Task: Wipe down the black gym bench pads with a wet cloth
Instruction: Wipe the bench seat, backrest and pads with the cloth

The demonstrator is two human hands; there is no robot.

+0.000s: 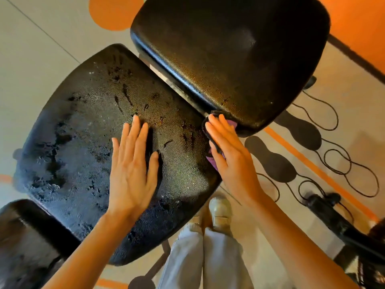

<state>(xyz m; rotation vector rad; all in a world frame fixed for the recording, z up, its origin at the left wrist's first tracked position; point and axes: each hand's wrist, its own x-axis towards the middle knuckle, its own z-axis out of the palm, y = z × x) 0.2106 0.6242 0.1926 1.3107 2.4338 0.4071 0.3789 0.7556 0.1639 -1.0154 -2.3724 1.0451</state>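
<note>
A wide black bench pad [87,142] fills the middle, its surface wet with droplets and smeared streaks. A second black pad [229,55] stands beyond it, tilted up at the top. My left hand [133,163] rests flat on the wide pad, fingers straight. My right hand [227,155] presses a purple cloth [211,161] with straight fingers against the wide pad's right edge, near the gap between the two pads. Most of the cloth is hidden under the hand.
A third black pad [25,243] shows at the lower left. My light trousers and shoe [220,209] are below the bench. Black cables [333,159] loop across the floor at right, beside a dark metal frame [341,224]. An orange wall [358,19] rises at the top right.
</note>
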